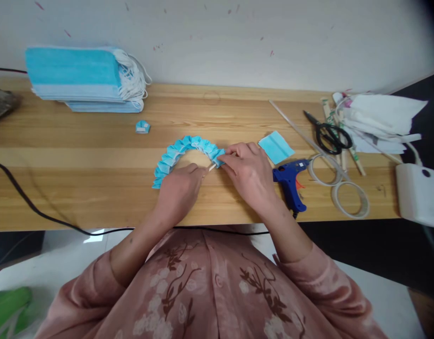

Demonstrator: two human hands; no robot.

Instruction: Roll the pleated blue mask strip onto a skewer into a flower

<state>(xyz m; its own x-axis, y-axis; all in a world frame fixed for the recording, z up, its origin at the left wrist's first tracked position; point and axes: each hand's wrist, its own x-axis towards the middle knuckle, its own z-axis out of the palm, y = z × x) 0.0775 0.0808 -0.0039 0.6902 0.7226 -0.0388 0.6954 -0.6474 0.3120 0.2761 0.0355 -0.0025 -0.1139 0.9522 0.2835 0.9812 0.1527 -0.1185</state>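
A curved chain of folded blue mask pieces (181, 151) lies in an arc on the wooden table (78, 188). My left hand (179, 190) is closed below the arc and pinches a thin pale stick (212, 167) that points at the arc's right end. My right hand (248, 172) is closed on that right end, fingers pinched round the last blue pieces. A single folded blue piece (143, 126) lies apart, up and to the left. A flat blue square piece (275, 147) lies just right of my right hand.
A stack of blue face masks (82, 77) stands at the back left. A blue glue gun (290, 181), tape rolls (351, 197), scissors (330, 134), long sticks, white scraps (382, 120) and a white box (418, 193) crowd the right side. A black cable (26, 202) crosses the left front.
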